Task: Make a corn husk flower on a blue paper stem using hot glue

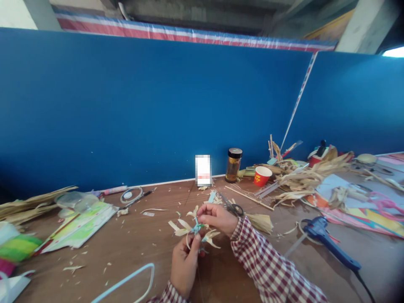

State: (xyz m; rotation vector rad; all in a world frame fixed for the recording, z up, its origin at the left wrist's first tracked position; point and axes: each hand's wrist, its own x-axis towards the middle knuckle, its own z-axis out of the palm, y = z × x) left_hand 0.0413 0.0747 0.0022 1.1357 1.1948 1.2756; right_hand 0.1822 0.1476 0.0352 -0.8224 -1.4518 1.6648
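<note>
Low in the middle of the view, my left hand is closed, thumb and fingers pinching a small corn-husk craft piece. Pale pointed husk strips spread outward from its light-blue wrapped middle. From the right, my right hand reaches over the same piece, its thumb and forefinger pinched at a light-blue part near the top. My fingers cover some of the centre. Just beyond the right hand lie dark scissors and a light-blue strip. A bent pale-blue length of tube or wire is at the bottom left.
A blue glue gun with its cord rests at right. Behind stand a dark-lidded jar, a red paper cup and piled corn husks. Green printed packaging lies left. A blue partition borders the table's back.
</note>
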